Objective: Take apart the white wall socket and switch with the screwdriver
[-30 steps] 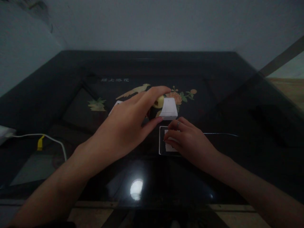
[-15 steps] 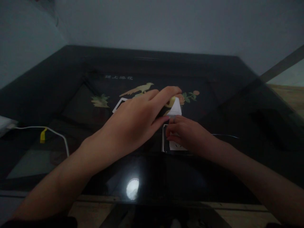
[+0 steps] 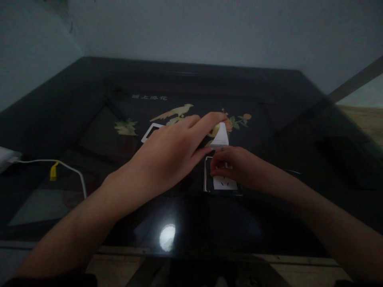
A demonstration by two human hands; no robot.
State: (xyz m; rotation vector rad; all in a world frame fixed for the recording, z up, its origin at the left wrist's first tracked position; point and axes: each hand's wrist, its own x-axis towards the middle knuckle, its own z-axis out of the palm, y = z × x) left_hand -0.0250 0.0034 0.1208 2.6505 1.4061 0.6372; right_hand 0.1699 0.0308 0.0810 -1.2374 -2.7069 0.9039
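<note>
My left hand [image 3: 170, 147] reaches over the middle of the table, its thumb and fingers closed around a white wedge-shaped piece [image 3: 221, 135] with something yellowish beside it. Most of that piece is hidden by the hand, so its kind is unclear. Close in front of it is my right hand [image 3: 239, 165], with fingers curled and pinched near the piece's lower edge; whatever they hold is hidden. Under the right hand lies a wall socket [image 3: 225, 184] with a white slotted face and a dark surround. A white-rimmed dark frame [image 3: 146, 135] shows partly behind my left hand.
The glossy black table [image 3: 191, 215] carries an inlaid bird [image 3: 179, 111] and flowers. At the left, a white cable [image 3: 72, 165] with a yellow tag [image 3: 53, 172] runs from a white box [image 3: 7, 157]. A wall [image 3: 191, 32] rises behind the table.
My right hand has shifted slightly to the right, uncovering more of the socket's slotted face. My left hand stays almost in place on the white piece.
</note>
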